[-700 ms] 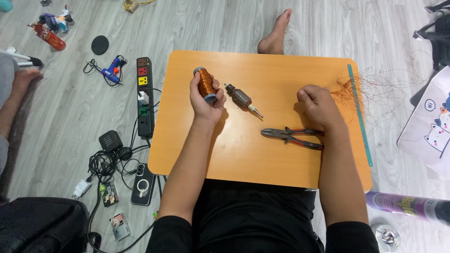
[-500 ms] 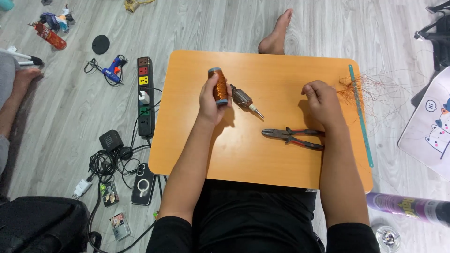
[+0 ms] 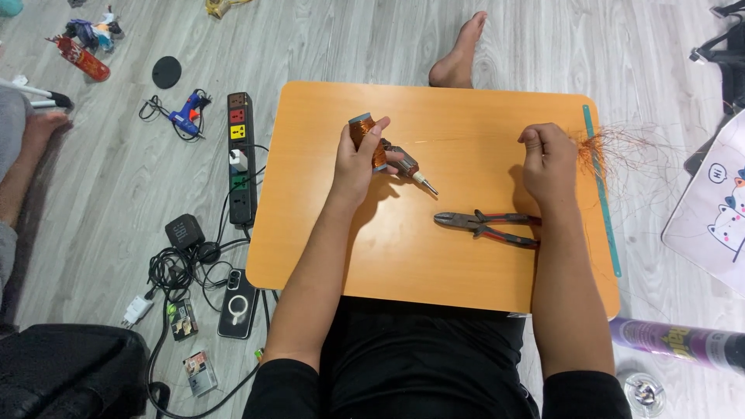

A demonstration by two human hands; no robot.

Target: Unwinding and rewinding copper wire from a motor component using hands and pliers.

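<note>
My left hand [image 3: 358, 159] grips a spool of copper wire [image 3: 363, 133], held upright over the orange lap table [image 3: 403, 248]. A small motor with a metal shaft [image 3: 410, 169] lies just right of that hand. My right hand [image 3: 549, 161] is closed in a fist near the table's right side; a thin copper strand seems to run from it toward the spool. A tangle of loose copper wire [image 3: 617, 147] spreads beside that fist, over the table's edge. Red-handled pliers [image 3: 487, 225] lie on the table below my right hand.
On the floor at left lie a power strip [image 3: 240, 155], a blue glue gun [image 3: 186, 120], a black disc [image 3: 166, 71], cables, a charger and a phone [image 3: 239, 304]. A bare foot [image 3: 459, 54] rests beyond the table. Another person's leg [image 3: 19, 167] is far left. A purple spray can [image 3: 683, 341] lies lower right.
My left hand has turned the spool upright and shifted it right, closer to the motor. My right hand has moved right toward the wire tangle.
</note>
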